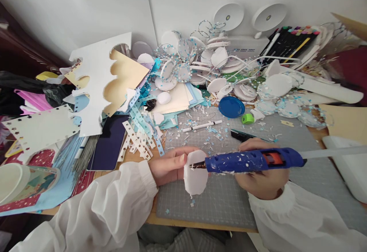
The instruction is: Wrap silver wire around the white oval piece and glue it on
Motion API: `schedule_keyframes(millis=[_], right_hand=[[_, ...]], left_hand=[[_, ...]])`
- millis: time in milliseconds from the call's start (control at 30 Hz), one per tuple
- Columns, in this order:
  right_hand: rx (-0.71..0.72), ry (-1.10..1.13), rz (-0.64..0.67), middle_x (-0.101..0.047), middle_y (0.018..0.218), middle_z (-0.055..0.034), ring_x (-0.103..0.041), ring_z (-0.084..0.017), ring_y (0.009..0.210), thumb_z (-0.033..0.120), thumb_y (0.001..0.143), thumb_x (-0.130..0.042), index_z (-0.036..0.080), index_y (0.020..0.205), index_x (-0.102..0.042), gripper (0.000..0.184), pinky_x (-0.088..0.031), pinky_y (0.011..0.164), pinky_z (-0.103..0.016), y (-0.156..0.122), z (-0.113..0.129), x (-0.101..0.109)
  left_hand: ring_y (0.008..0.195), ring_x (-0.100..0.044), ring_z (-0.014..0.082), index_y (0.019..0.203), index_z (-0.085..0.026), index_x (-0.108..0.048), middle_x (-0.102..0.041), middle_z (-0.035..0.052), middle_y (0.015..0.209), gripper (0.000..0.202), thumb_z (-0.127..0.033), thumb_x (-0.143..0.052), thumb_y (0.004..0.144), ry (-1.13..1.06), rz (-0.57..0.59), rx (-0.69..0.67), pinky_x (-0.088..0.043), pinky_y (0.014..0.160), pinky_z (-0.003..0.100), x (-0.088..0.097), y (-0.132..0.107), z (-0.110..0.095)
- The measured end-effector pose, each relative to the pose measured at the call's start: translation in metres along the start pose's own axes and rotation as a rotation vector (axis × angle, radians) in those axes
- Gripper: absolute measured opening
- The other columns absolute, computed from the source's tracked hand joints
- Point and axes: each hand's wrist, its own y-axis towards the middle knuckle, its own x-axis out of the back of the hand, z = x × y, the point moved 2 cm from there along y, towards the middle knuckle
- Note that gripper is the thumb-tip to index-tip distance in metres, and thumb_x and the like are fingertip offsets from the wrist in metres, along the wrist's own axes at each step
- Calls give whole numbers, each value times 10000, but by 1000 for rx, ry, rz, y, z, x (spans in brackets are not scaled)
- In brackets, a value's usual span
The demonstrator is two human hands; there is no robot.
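My left hand [169,165] is closed on a small white paper cutout [195,175], holding it upright over the grey cutting mat [218,202]. My right hand [262,175] is wrapped round a blue hot glue gun [252,161], which lies level. The gun's dark nozzle touches the upper edge of the cutout. A clear glue stick sticks out of the gun's back end toward the right. Both arms wear white sleeves.
On the mat lie a white pen [202,126], a blue round lid [231,107], a small green object [247,118], a dark cutter [242,134] and paper scraps. Punched paper strips [139,133] and cut card sheets [94,83] pile at the left. White paper discs [183,59] heap at the back.
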Motion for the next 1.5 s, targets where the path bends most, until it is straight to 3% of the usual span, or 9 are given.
schedule_keyframes(millis=[700, 1167, 1500], right_hand=[[13, -138, -40, -568, 688, 12, -572, -159, 557, 86, 656, -642, 230, 733, -507, 212, -454, 483, -290, 2, -1, 5], [52, -246, -71, -571, 654, 0, -563, -166, 536, 90, 641, -604, 220, 677, -482, 182, -435, 493, -299, 1, -5, 7], [8, -337, -122, -571, 630, 7, -567, -166, 532, 118, 639, -568, 225, 681, -485, 141, -427, 498, -278, 2, -5, 7]], left_hand=[[792, -660, 236, 1003, -118, -721, -717, 167, 912, 635, -646, -714, 651, 35, 3, -21, -502, 627, 266, -1, -2, -3], [843, -679, 257, 1061, -138, -711, -667, 175, 1095, 645, -660, -678, 683, 8, 37, -67, -521, 627, 275, 0, 0, -3], [817, -695, 262, 1039, -170, -717, -702, 142, 1044, 578, -638, -676, 703, -98, -4, -73, -516, 598, 272, 2, -2, 0]])
